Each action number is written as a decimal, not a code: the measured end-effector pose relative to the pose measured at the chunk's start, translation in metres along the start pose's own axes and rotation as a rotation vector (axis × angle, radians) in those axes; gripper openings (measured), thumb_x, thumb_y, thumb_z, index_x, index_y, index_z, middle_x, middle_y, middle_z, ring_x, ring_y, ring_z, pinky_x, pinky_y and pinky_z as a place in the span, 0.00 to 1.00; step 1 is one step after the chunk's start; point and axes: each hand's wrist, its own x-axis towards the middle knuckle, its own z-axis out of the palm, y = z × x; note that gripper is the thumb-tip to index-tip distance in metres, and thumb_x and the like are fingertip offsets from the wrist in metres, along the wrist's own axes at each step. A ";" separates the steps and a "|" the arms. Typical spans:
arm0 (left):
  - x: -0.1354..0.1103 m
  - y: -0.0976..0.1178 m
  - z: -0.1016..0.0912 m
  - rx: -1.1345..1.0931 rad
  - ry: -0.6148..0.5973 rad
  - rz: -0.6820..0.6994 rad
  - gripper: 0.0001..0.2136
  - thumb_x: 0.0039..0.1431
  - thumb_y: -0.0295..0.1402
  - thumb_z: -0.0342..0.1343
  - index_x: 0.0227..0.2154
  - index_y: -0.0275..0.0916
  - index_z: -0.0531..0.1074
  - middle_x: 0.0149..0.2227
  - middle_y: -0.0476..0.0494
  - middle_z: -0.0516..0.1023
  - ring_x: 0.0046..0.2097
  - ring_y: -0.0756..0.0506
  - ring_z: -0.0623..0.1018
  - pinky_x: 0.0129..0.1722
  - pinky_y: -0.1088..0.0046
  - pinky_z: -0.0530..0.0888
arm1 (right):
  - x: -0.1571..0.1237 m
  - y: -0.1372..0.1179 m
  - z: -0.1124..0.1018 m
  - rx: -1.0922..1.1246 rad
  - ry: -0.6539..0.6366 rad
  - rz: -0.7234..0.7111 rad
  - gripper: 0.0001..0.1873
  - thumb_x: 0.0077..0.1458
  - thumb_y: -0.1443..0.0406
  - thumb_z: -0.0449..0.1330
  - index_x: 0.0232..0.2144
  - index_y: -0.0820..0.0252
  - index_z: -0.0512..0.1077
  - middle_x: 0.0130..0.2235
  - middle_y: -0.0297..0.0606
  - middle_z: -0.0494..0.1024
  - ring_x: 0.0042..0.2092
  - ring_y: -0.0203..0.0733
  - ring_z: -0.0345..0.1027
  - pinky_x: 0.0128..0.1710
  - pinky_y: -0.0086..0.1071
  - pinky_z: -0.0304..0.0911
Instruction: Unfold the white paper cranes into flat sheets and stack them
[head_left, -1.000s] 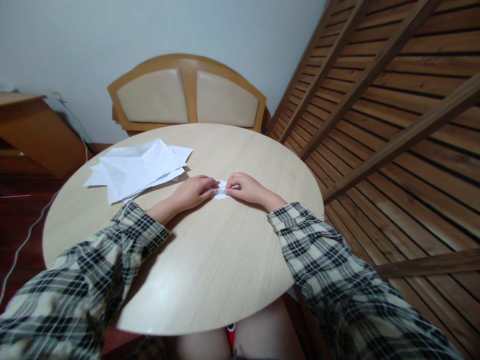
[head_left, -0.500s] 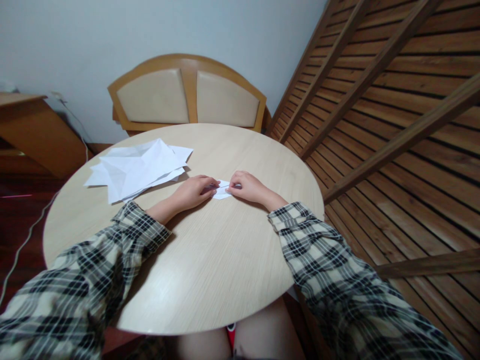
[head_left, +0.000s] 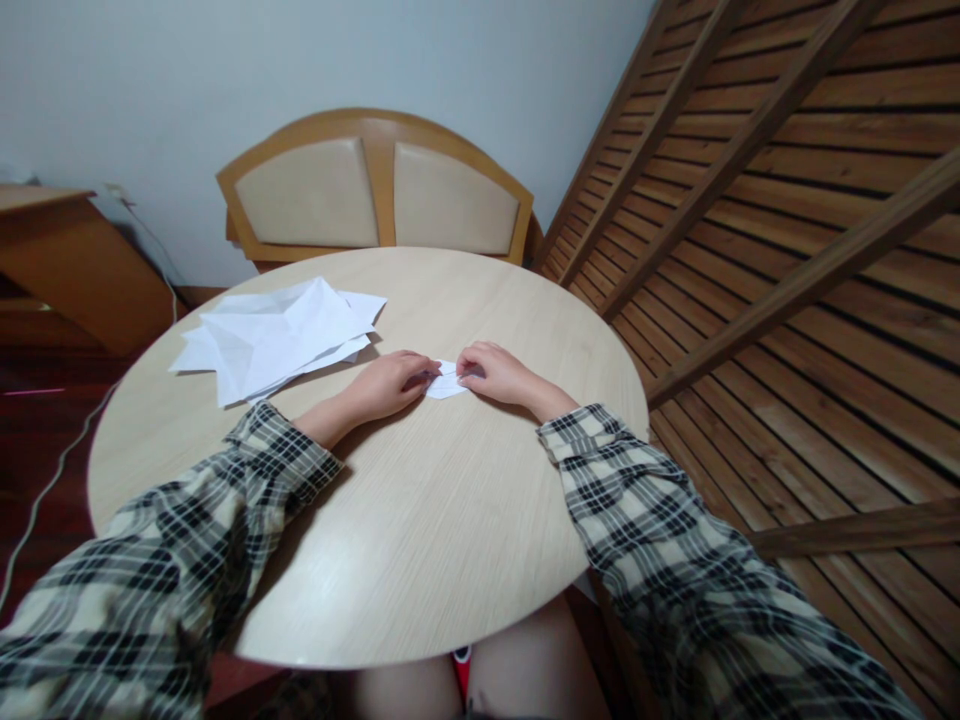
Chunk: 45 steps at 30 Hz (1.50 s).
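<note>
A small folded piece of white paper (head_left: 445, 382) lies flat on the round light-wood table (head_left: 420, 520), between my two hands. My left hand (head_left: 386, 382) rests on the table with its fingers curled, fingertips pinching the paper's left end. My right hand (head_left: 493, 370) is also curled, its fingertips pressed on the paper's right end. Most of the paper is hidden under the fingers. Both arms wear checked sleeves.
A loose stack of creased white paper sheets (head_left: 277, 335) lies on the table to the far left. A wooden chair with padded back (head_left: 375, 190) stands behind the table. Slatted wooden panelling (head_left: 787, 200) runs along the right; a wooden cabinet (head_left: 60, 260) stands at left.
The hands barely moved: my right fingertips slid slightly left along the small paper, and its right tip is now covered.
</note>
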 end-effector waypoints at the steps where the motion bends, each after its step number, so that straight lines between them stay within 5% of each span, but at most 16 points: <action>1: 0.000 0.000 0.000 0.001 -0.004 0.009 0.14 0.62 0.30 0.49 0.49 0.37 0.73 0.48 0.36 0.79 0.49 0.41 0.78 0.51 0.61 0.73 | 0.000 0.000 -0.001 0.008 -0.013 -0.010 0.04 0.54 0.70 0.60 0.32 0.57 0.71 0.38 0.37 0.75 0.44 0.43 0.65 0.49 0.37 0.58; 10: 0.001 -0.002 0.001 -0.007 0.001 0.028 0.15 0.62 0.29 0.49 0.49 0.36 0.73 0.48 0.34 0.79 0.49 0.41 0.78 0.51 0.59 0.73 | -0.005 0.005 -0.011 0.124 -0.106 -0.056 0.11 0.52 0.75 0.56 0.34 0.57 0.71 0.40 0.39 0.74 0.45 0.43 0.66 0.49 0.36 0.61; 16: 0.001 -0.004 0.005 -0.019 0.031 0.055 0.15 0.61 0.27 0.47 0.48 0.36 0.72 0.48 0.35 0.79 0.51 0.41 0.76 0.54 0.57 0.73 | -0.002 0.006 -0.003 0.143 0.033 -0.008 0.14 0.50 0.78 0.52 0.33 0.58 0.70 0.37 0.38 0.74 0.41 0.41 0.67 0.45 0.34 0.62; 21: 0.001 -0.006 0.008 0.001 0.057 0.086 0.13 0.62 0.27 0.47 0.47 0.37 0.70 0.51 0.35 0.77 0.54 0.40 0.74 0.56 0.54 0.71 | 0.001 0.004 0.008 -0.035 0.133 0.042 0.11 0.62 0.62 0.58 0.43 0.60 0.73 0.44 0.43 0.74 0.47 0.45 0.66 0.49 0.38 0.59; 25: -0.001 -0.002 0.007 0.017 0.089 0.048 0.16 0.61 0.28 0.49 0.52 0.38 0.67 0.53 0.34 0.75 0.55 0.40 0.73 0.56 0.54 0.71 | -0.002 -0.002 0.011 -0.189 0.095 0.116 0.23 0.56 0.46 0.61 0.45 0.56 0.75 0.45 0.43 0.72 0.48 0.50 0.63 0.49 0.42 0.58; 29: -0.001 0.002 0.007 0.033 0.105 0.018 0.18 0.60 0.29 0.49 0.53 0.36 0.66 0.52 0.33 0.75 0.55 0.39 0.74 0.56 0.54 0.71 | -0.002 -0.006 0.012 -0.218 0.098 0.157 0.24 0.53 0.46 0.65 0.44 0.55 0.76 0.46 0.43 0.72 0.49 0.52 0.62 0.50 0.42 0.57; 40: 0.000 -0.005 0.014 0.177 0.097 -0.086 0.23 0.68 0.44 0.39 0.55 0.34 0.67 0.55 0.32 0.74 0.57 0.36 0.71 0.59 0.52 0.66 | 0.002 -0.002 0.017 -0.136 0.121 0.180 0.21 0.50 0.50 0.68 0.39 0.57 0.72 0.44 0.41 0.73 0.48 0.49 0.63 0.49 0.40 0.57; 45: 0.000 -0.003 0.012 0.203 0.090 -0.091 0.26 0.65 0.52 0.45 0.52 0.34 0.69 0.55 0.31 0.74 0.57 0.34 0.71 0.58 0.52 0.67 | 0.002 -0.002 0.018 -0.101 0.136 0.153 0.20 0.52 0.51 0.67 0.39 0.57 0.69 0.43 0.41 0.73 0.46 0.48 0.63 0.47 0.39 0.58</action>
